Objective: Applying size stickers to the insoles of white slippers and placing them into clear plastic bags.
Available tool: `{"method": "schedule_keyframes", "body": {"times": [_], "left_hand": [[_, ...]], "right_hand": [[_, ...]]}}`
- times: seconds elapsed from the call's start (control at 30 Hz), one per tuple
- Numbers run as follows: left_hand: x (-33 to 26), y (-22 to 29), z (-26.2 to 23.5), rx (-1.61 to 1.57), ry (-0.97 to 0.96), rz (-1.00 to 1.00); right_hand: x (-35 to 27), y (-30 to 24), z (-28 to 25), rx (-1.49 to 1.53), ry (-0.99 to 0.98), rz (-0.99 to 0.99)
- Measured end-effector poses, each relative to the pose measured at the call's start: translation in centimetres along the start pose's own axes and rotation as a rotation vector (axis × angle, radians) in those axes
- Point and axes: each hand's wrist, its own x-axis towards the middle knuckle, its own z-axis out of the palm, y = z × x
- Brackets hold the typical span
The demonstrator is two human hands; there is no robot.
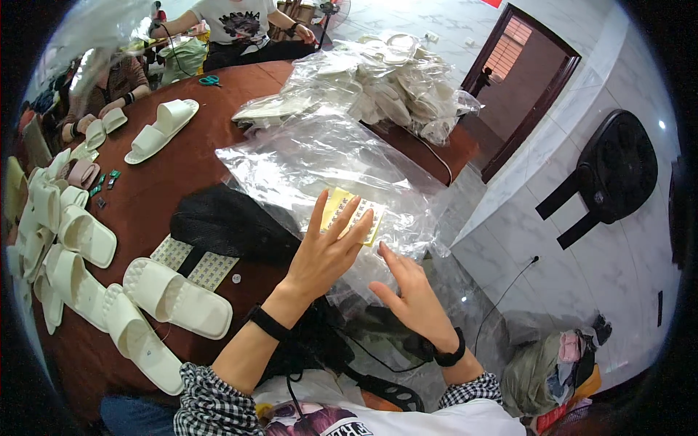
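Note:
My left hand (pixel 326 256) rests over a yellow sheet of small printed stickers (pixel 337 201), its fingers spread across it. Under the sheet lie clear plastic bags (pixel 291 163), flat and wrinkled at the table's right side. Beside the sheet's near right edge is my right hand (pixel 413 294), thumb and fingers apart and nothing seen in it. To the left of my hands a black cloth-like item (pixel 225 221) lies on the table, partly over more sticker sheets (pixel 173 253). Several off-white slippers (pixel 178 298) fill the left side, some overlapping.
A heap of bagged slippers (pixel 392 87) stands at the far end of the brown table (pixel 240 87). Teal scissors (pixel 210 81) lie near the far edge. Two people sit across the table. A black chair-like object (pixel 618 171) and a stuffed sack (pixel 534 370) are at right.

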Motion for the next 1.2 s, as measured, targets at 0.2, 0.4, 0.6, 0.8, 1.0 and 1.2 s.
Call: {"method": "schedule_keyframes", "body": {"times": [0.2, 0.4, 0.6, 0.8, 1.0, 1.2], "left_hand": [[-0.9, -0.1, 0.6, 0.022, -0.059, -0.027], [-0.9, 0.1, 0.2, -0.046, -0.1, -0.025], [-1.6, -0.6, -0.3, -0.169, -0.223, 0.062], [-2.9, -1.7, -0.5, -0.115, -0.227, 0.05], [-2.3, -0.5, 0.2, -0.187, -0.203, 0.055], [-2.6, -0.2, 0.0, -0.146, -0.316, 0.128]], "right_hand": [[0.8, 2.9, -0.5, 0.675, 0.398, 0.46], [2.8, 8.4, -2.2, 0.824, 0.374, 0.618], [4.3, 16.5, -2.6, 0.869, 0.432, 0.507], [7.3, 14.0, -3.4, 1.162, 0.338, 0.734], [7.7, 19.8, -4.0, 0.775, 0.205, 0.501], [9.4, 21.3, -2.4, 0.651, 0.263, 0.557]]}}
